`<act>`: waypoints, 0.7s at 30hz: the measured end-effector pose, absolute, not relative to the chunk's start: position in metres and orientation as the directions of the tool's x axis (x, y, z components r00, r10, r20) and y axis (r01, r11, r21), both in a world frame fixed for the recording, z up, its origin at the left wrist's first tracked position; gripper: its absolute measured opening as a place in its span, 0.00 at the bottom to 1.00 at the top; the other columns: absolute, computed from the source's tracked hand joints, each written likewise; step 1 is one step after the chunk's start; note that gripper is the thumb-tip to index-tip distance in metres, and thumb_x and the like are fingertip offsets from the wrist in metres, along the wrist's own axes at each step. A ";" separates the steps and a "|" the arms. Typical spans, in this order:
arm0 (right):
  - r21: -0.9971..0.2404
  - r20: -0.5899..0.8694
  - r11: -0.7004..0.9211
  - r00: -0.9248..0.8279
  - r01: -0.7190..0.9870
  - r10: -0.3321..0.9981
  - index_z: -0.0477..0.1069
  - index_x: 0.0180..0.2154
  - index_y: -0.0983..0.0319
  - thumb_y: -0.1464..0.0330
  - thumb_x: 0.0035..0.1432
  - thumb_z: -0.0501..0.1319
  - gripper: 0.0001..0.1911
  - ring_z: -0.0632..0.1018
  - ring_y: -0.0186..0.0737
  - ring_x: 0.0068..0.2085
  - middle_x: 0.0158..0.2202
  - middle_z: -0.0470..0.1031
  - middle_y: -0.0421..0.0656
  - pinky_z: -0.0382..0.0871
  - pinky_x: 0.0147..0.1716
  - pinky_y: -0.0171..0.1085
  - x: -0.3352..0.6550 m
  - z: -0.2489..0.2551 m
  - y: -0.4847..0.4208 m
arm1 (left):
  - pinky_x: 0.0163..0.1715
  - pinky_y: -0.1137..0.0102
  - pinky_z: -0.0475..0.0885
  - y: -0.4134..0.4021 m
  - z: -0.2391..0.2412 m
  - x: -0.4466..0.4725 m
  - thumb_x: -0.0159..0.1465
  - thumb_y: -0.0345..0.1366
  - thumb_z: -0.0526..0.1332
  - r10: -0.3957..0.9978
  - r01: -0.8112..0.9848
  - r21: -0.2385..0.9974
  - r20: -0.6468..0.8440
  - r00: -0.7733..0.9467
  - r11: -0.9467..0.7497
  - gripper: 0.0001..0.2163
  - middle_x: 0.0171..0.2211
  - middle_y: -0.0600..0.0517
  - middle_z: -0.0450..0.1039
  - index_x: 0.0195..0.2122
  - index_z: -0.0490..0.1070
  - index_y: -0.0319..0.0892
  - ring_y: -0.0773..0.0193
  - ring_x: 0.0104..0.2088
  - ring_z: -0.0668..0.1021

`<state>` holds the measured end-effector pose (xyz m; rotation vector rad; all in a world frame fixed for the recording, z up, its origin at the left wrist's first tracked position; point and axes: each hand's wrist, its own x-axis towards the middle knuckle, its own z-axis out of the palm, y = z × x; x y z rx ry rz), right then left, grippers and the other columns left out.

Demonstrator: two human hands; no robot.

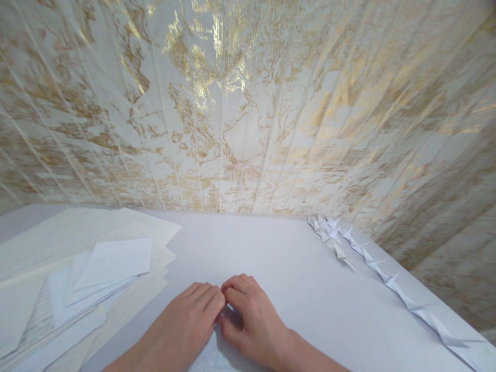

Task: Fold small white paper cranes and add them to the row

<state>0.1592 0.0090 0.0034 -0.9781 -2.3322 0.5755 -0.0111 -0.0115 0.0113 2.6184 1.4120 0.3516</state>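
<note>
Fingertips meet out of sight as a person's bare left hand point(191, 312) and right hand point(258, 318) come together, knuckles up, low over a smooth white tabletop point(271, 248). The left fingers lie side by side, bent inward, their tips lost behind the knuckles; from here one cannot tell whether they grip anything. The right thumb and forefinger curl round a narrow gap, tips close to the left hand, and whether they pinch is equally hard to see. Beneath and between the hands is a pale bluish-white, paper-like piece point(211, 354), mostly covered, its shape unreadable and its near end cut off below. Both wrists angle inward, the forearms cropped at the bottom.

To the left, small white rectangular paper sheets point(120, 261) overlap larger cream-white paper sheets point(143, 227), cut off at the side; faint lines on one sheet point(41, 315) are illegible. On the right, pointed white folded-paper pieces point(395, 287) stand in rows along the table's edge, the farthest crowded together and hard to count. Behind hangs a white, gold-patterned sheet-like covering point(248, 129), blurred toward its sides.
</note>
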 end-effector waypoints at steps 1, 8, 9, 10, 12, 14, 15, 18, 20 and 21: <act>-0.574 0.318 0.645 -0.589 0.504 0.743 0.69 0.31 0.60 0.79 0.47 0.60 0.09 0.73 0.44 0.40 0.38 0.75 0.45 0.65 0.43 0.42 0.159 0.002 0.009 | 0.39 0.61 0.70 -0.011 0.009 -0.012 0.59 0.20 0.51 0.820 0.787 0.231 0.165 0.547 -0.572 0.13 0.34 0.49 0.75 0.33 0.69 0.44 0.55 0.36 0.76; -0.626 0.321 0.608 -0.549 0.488 0.771 0.68 0.31 0.60 0.86 0.45 0.54 0.17 0.73 0.43 0.43 0.42 0.74 0.44 0.65 0.46 0.42 0.164 -0.001 0.015 | 0.44 0.62 0.68 -0.009 0.012 -0.018 0.61 0.23 0.54 0.830 0.745 0.382 0.134 0.541 -0.547 0.10 0.41 0.51 0.73 0.39 0.68 0.44 0.55 0.42 0.74; -0.653 0.321 0.589 -0.530 0.476 0.785 0.68 0.31 0.60 0.86 0.46 0.54 0.16 0.73 0.43 0.43 0.41 0.74 0.44 0.66 0.46 0.41 0.165 -0.001 0.016 | 0.45 0.63 0.68 -0.009 0.013 -0.018 0.61 0.23 0.54 0.836 0.737 0.414 0.135 0.531 -0.535 0.11 0.42 0.51 0.73 0.40 0.68 0.45 0.56 0.43 0.74; -0.686 0.321 0.568 -0.511 0.455 0.797 0.68 0.30 0.60 0.86 0.47 0.55 0.16 0.73 0.42 0.42 0.40 0.73 0.44 0.66 0.45 0.40 0.165 -0.001 0.017 | 0.46 0.63 0.68 -0.009 0.013 -0.018 0.62 0.23 0.53 0.841 0.729 0.438 0.138 0.524 -0.526 0.12 0.42 0.52 0.72 0.41 0.68 0.45 0.57 0.44 0.73; -0.748 0.322 0.528 -0.475 0.402 0.819 0.68 0.30 0.60 0.86 0.50 0.55 0.15 0.73 0.40 0.40 0.37 0.73 0.42 0.66 0.42 0.37 0.165 -0.001 0.019 | 0.46 0.64 0.67 -0.008 0.013 -0.017 0.62 0.23 0.52 0.851 0.722 0.469 0.145 0.505 -0.509 0.12 0.41 0.52 0.72 0.40 0.67 0.46 0.57 0.43 0.72; -0.785 0.319 0.496 -0.444 0.372 0.837 0.67 0.30 0.60 0.86 0.51 0.56 0.14 0.73 0.38 0.37 0.34 0.72 0.41 0.66 0.39 0.36 0.165 -0.002 0.021 | 0.46 0.63 0.67 -0.006 0.013 -0.016 0.60 0.22 0.52 0.866 0.725 0.490 0.147 0.478 -0.484 0.12 0.40 0.52 0.71 0.40 0.67 0.45 0.57 0.43 0.72; -0.788 0.319 0.489 -0.432 0.374 0.844 0.66 0.30 0.60 0.85 0.51 0.56 0.14 0.72 0.38 0.36 0.34 0.72 0.40 0.66 0.38 0.35 0.165 -0.002 0.021 | 0.46 0.63 0.67 -0.006 0.012 -0.016 0.60 0.22 0.53 0.874 0.728 0.499 0.147 0.463 -0.470 0.12 0.39 0.51 0.71 0.40 0.67 0.44 0.57 0.43 0.71; -0.747 0.311 0.493 -0.421 0.446 0.852 0.65 0.29 0.60 0.84 0.51 0.57 0.13 0.71 0.39 0.36 0.32 0.71 0.40 0.64 0.38 0.37 0.164 -0.004 0.021 | 0.46 0.62 0.67 -0.006 0.011 -0.013 0.59 0.21 0.53 0.888 0.738 0.503 0.166 0.428 -0.450 0.12 0.39 0.51 0.70 0.38 0.68 0.44 0.57 0.43 0.71; -0.699 0.300 0.504 -0.433 0.507 0.850 0.65 0.29 0.60 0.84 0.50 0.58 0.13 0.70 0.40 0.36 0.31 0.71 0.40 0.63 0.39 0.38 0.163 -0.005 0.021 | 0.46 0.62 0.67 -0.007 0.009 -0.012 0.58 0.20 0.52 0.892 0.742 0.499 0.188 0.411 -0.447 0.13 0.40 0.50 0.69 0.36 0.68 0.44 0.57 0.43 0.70; -0.676 0.293 0.511 -0.442 0.530 0.847 0.65 0.29 0.60 0.84 0.50 0.59 0.13 0.70 0.40 0.36 0.30 0.71 0.40 0.62 0.39 0.38 0.163 -0.005 0.021 | 0.46 0.63 0.67 -0.008 0.008 -0.011 0.58 0.19 0.51 0.895 0.744 0.500 0.194 0.401 -0.442 0.13 0.40 0.51 0.69 0.35 0.68 0.44 0.58 0.43 0.70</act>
